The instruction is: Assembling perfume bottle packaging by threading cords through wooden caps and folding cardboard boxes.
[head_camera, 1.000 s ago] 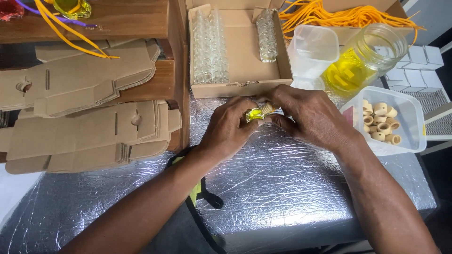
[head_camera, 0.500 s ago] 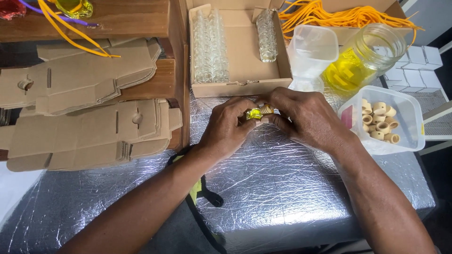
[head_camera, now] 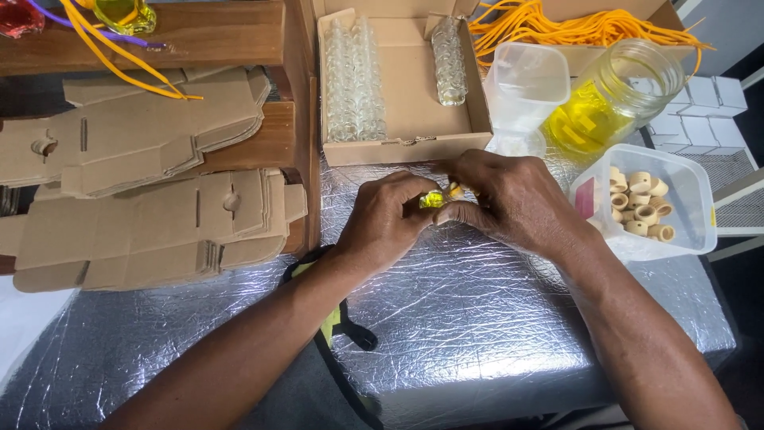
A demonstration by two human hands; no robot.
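Observation:
Both my hands meet over the silver foil-covered table (head_camera: 477, 318), just in front of an open cardboard box (head_camera: 406, 147). My left hand (head_camera: 390, 223) pinches a tiny glass vial with yellow liquid (head_camera: 432, 199) between thumb and fingers. My right hand (head_camera: 501, 203) holds a small tan cork stopper (head_camera: 454, 190) against the vial's end. My fingers hide most of the vial. In the box lie rows of empty small glass vials (head_camera: 354, 80) on the left and one more row (head_camera: 448, 52) on the right.
A clear tub of cork stoppers (head_camera: 645, 211) stands right of my hands. Behind it are a glass jar of yellow liquid (head_camera: 609, 99), an empty plastic container (head_camera: 525, 84) and orange cords (head_camera: 573, 24). Flat cardboard blanks (head_camera: 151, 215) lie stacked at the left. White small boxes (head_camera: 704, 119) sit far right.
My hands stay in place; the fingers have shifted slightly around the vial and the stopper now sits closer against its end.

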